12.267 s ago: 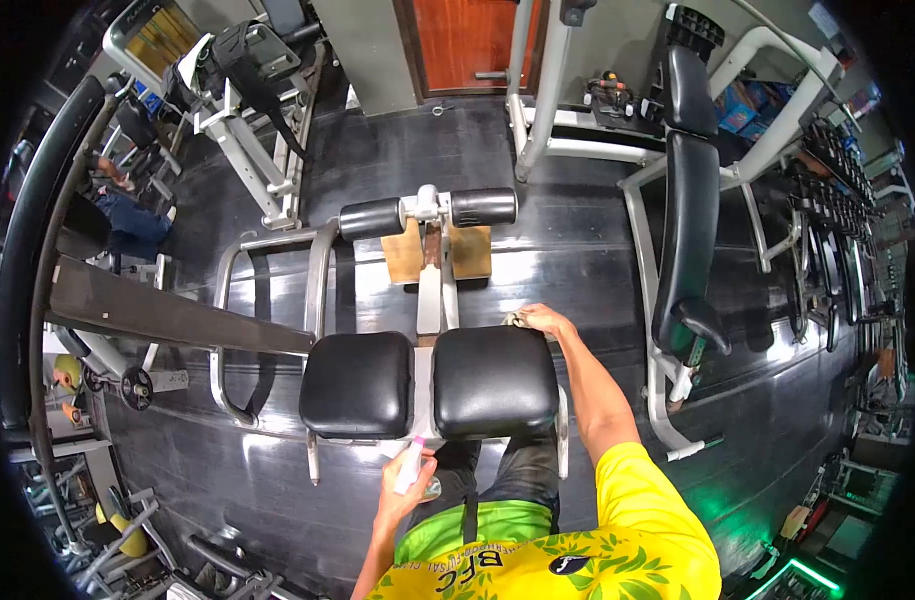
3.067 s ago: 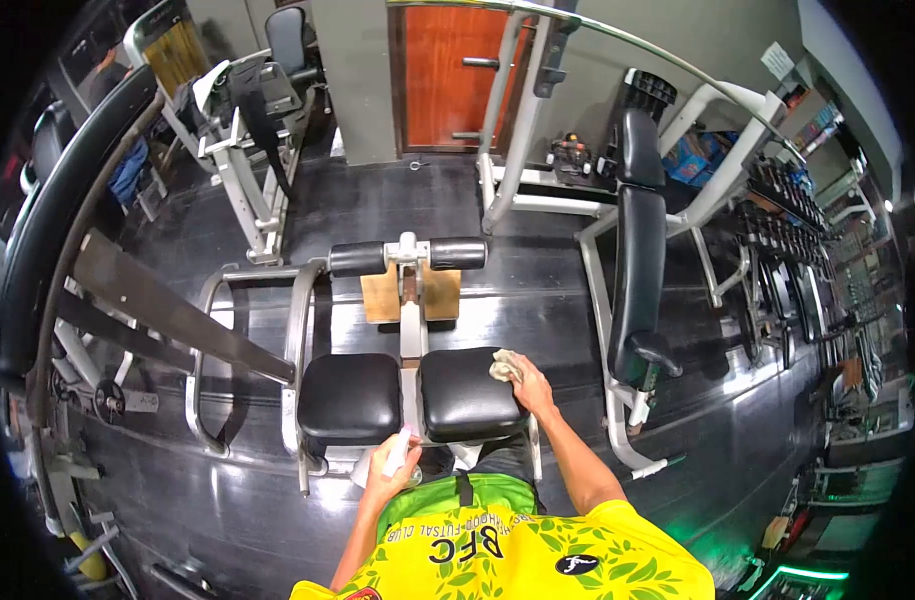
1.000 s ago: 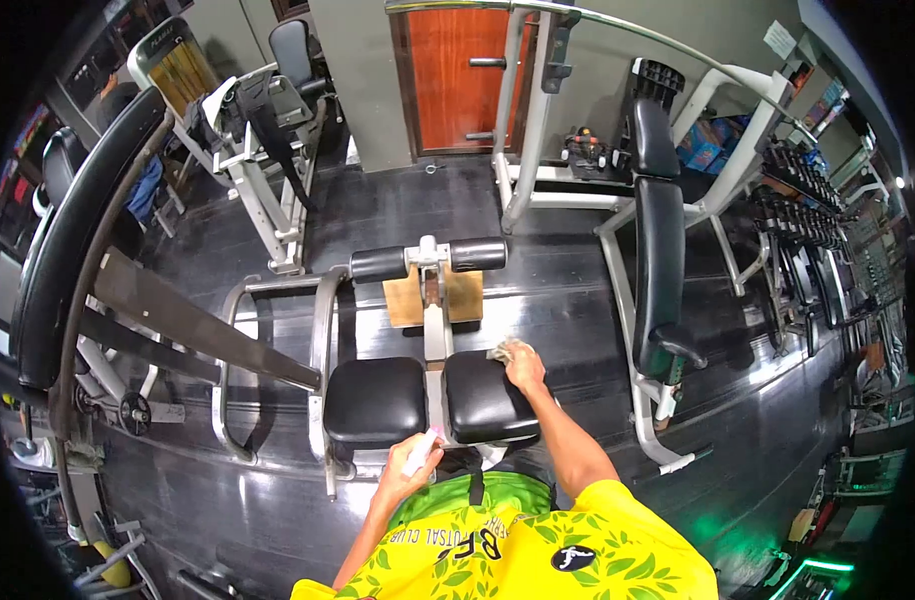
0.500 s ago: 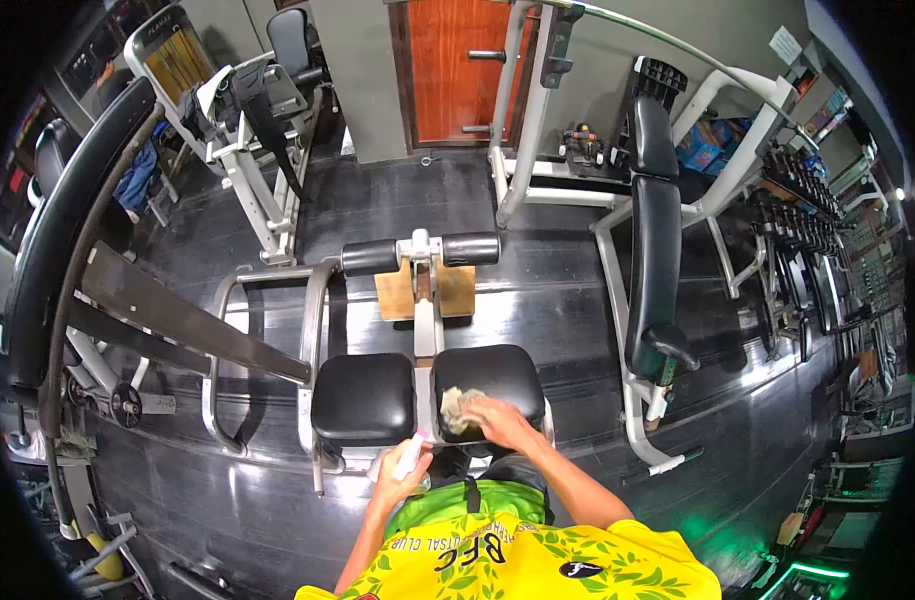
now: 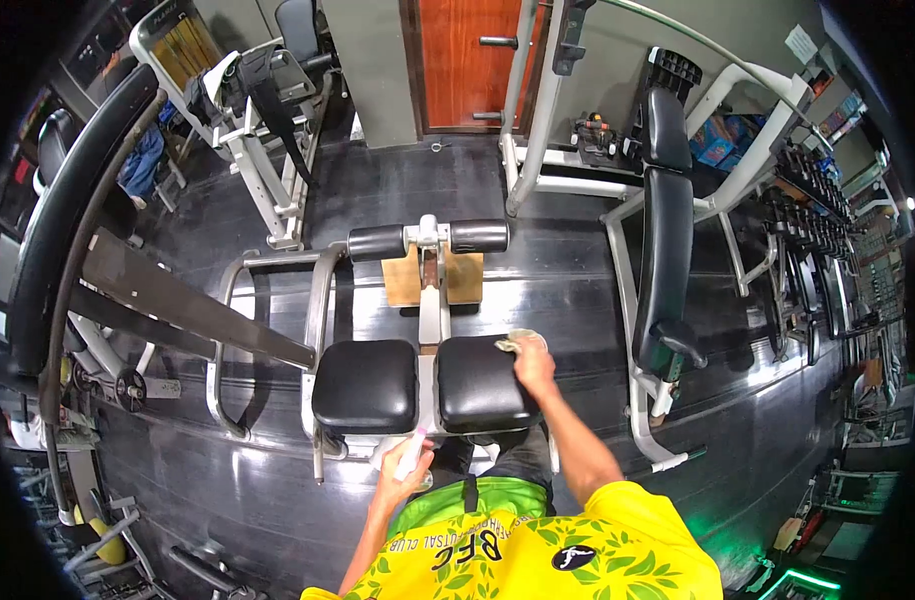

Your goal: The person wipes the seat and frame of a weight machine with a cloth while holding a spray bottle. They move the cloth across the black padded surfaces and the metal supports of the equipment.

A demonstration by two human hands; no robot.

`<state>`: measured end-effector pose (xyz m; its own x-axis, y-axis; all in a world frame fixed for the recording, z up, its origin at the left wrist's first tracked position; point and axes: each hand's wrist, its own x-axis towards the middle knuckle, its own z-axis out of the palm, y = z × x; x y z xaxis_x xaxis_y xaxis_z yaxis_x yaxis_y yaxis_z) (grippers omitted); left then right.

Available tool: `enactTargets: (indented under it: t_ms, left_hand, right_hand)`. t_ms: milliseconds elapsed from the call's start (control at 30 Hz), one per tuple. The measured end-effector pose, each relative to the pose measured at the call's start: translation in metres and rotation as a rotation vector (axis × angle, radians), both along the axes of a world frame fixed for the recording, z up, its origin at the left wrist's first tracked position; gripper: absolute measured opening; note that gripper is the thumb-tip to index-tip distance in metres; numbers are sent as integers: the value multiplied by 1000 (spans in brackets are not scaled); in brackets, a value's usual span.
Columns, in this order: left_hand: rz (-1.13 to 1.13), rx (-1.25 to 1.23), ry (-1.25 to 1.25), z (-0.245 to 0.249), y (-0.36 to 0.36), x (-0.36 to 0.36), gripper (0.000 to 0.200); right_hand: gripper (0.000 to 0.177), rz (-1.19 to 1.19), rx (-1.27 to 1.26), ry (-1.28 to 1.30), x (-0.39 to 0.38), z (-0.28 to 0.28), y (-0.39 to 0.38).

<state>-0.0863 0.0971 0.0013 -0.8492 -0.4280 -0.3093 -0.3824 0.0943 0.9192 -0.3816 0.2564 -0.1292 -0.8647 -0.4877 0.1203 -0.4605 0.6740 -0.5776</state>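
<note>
My left hand (image 5: 396, 484) is wrapped round a white spray bottle (image 5: 411, 457) with a pink tip, held low in front of the seats. Much of the bottle is hidden by the fingers. My right hand (image 5: 534, 368) grips a crumpled beige cloth (image 5: 526, 337) at the far right corner of the right black seat pad (image 5: 483, 385). Beside it, across a pale metal post, lies the left black seat pad (image 5: 366, 388). Both pads look smooth and shiny.
Ahead are black foam rollers (image 5: 378, 243) on a metal arm above a wooden block (image 5: 403, 285). A padded bench (image 5: 666, 260) stands on the right. A slanted machine beam (image 5: 193, 305) reaches in from the left. Dumbbell racks (image 5: 808, 215) line the right side.
My right hand has moved the cloth from the right pad's near left part to its far right corner. The left hand still holds the bottle in about the same place.
</note>
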Motion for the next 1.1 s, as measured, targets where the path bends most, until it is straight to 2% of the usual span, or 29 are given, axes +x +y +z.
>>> enactTargets:
  t_ms: [33, 67, 100, 133, 167, 200, 267, 333, 367, 433, 467, 533, 567, 600, 667, 700, 733, 767, 800, 833, 867, 933, 1067, 1100]
  left_hand:
    - [47, 51, -3, 6, 3, -1, 18]
    - [50, 49, 0, 7, 2, -3, 18]
    - [80, 60, -12, 7, 5, -3, 18]
    - [106, 73, -28, 8, 8, 0, 19]
    - [91, 81, -45, 5, 9, 0, 19]
    - [85, 77, -41, 6, 8, -2, 19]
    - [7, 1, -14, 8, 11, -3, 20]
    - [29, 25, 13, 8, 14, -3, 20]
    - [28, 24, -6, 10, 15, -2, 20]
    - [40, 58, 2, 7, 18, -1, 21]
    - [41, 63, 2, 4, 18, 1, 21]
    - [20, 38, -6, -2, 18, 7, 20]
    - [25, 41, -9, 1, 17, 10, 20]
    - [31, 73, -29, 8, 16, 11, 20]
    - [42, 104, -48, 7, 15, 15, 19]
    - [51, 73, -4, -2, 15, 19, 19]
    - [58, 41, 38, -7, 14, 21, 19]
    - [58, 38, 37, -6, 12, 21, 19]
    - [91, 90, 23, -4, 12, 21, 18]
    - [122, 143, 9, -3, 13, 21, 18]
    - [120, 144, 10, -3, 12, 20, 18]
    - [88, 113, 0, -2, 9, 20, 17]
    - [105, 151, -10, 0, 11, 13, 16]
    - [80, 133, -4, 2, 11, 11, 17]
  right_hand:
    - [39, 89, 24, -83, 14, -13, -19]
    - [41, 269, -50, -82, 35, 6, -43]
    - [42, 443, -203, 28, 60, 10, -64]
    - [43, 439, -114, -134, 89, -8, -84]
    - [36, 559, -74, -409, 104, 7, -102]
    - [31, 525, -63, -743, 112, 49, -117]
    - [30, 356, -148, -789, 121, 42, -122]
    - [30, 222, -389, -661, 113, 23, -110]
    - [26, 201, -419, -786, 97, 22, -97]
    - [21, 92, -519, -596, 64, 37, -67]
    - [22, 10, -440, -578, 44, 54, -52]
    - [25, -145, -250, -289, 8, 43, -27]
    - [29, -114, -249, -66, -9, 30, -19]
    - [32, -208, -175, -94, -12, 37, -18]
    - [32, -359, 139, -292, -8, 4, -31]
    - [32, -82, 131, 88, -8, -29, -31]
    - [32, -118, 123, 30, 3, -23, -49]
    - [32, -55, -74, -129, 10, -39, -66]
    - [33, 112, -47, -6, 20, -45, -84]
    - [35, 234, -104, -125, 32, -17, -98]
    - [35, 248, -109, -158, 42, -18, -110]
    - [33, 360, -19, -191, 58, 3, -116]
    - [31, 414, -81, -674, 71, 36, -111]
    - [33, 461, -207, -817, 73, 36, -106]
